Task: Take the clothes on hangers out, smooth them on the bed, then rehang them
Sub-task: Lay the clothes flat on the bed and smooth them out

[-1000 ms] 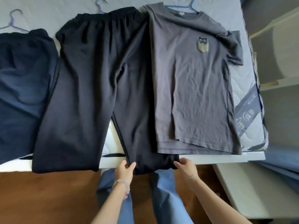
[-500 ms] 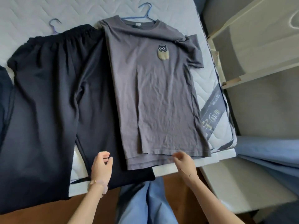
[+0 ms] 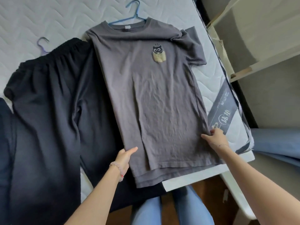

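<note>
A grey T-shirt (image 3: 151,98) with a small cat print lies flat on the white mattress (image 3: 48,18), still on its blue hanger (image 3: 133,13). My left hand (image 3: 125,157) grips the shirt's lower left side seam, thumb on top. At the lower right side seam, my right hand (image 3: 215,138) pinches the fabric. Black trousers (image 3: 53,114) on a purple hanger (image 3: 42,44) lie to the left, partly under the shirt's edge. A dark navy garment (image 3: 4,143) shows at the far left edge.
The mattress ends at a white bed frame (image 3: 191,178) near my blue-jeaned legs (image 3: 191,207). A dark label band (image 3: 222,109) crosses the mattress's right corner. White shelving (image 3: 259,62) stands to the right, with blue fabric (image 3: 276,143) beside it.
Both hands left the black trouser hem and moved right and up the bed to the grey T-shirt's sides, gripping its seams. The view shifted right with them.
</note>
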`<control>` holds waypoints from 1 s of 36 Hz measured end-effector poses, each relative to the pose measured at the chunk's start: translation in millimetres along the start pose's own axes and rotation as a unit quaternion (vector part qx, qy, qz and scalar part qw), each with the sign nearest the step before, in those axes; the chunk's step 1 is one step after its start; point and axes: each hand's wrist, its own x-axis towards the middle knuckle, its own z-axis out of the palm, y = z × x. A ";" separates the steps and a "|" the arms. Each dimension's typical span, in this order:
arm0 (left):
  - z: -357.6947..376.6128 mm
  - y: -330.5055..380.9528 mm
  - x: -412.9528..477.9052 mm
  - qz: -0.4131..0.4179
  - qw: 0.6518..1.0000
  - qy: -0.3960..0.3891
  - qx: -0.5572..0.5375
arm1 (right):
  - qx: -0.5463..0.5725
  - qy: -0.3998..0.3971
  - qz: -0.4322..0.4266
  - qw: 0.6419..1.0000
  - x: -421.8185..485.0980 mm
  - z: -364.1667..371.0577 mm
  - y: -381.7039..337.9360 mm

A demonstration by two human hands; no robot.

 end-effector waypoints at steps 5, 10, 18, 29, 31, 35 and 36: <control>8.0 -3.1 -2.9 -0.019 0.998 -0.001 -0.054 | 0.031 -0.012 -0.033 0.999 10.8 -7.7 13.1; 29.9 -0.7 -11.0 0.017 0.992 -0.040 -0.121 | 0.045 0.043 -0.056 0.997 28.0 -50.6 32.4; 76.7 -12.5 -18.6 0.032 0.991 0.034 -0.123 | 0.010 0.098 -0.045 0.994 94.9 -124.9 51.5; 71.7 -31.3 -32.5 0.050 0.985 0.153 -0.063 | -0.011 0.036 -0.039 0.999 139.2 -152.4 50.6; 71.9 -38.3 -35.8 0.027 0.991 0.125 -0.047 | 0.008 0.006 -0.038 0.999 136.4 -151.9 55.1; 67.8 -46.4 -39.5 0.056 0.986 0.152 -0.038 | 0.011 -0.030 -0.070 0.997 117.5 -160.1 62.6; 67.6 -44.4 -44.4 0.072 0.983 0.164 -0.037 | 0.009 -0.023 -0.084 0.996 112.6 -165.0 65.1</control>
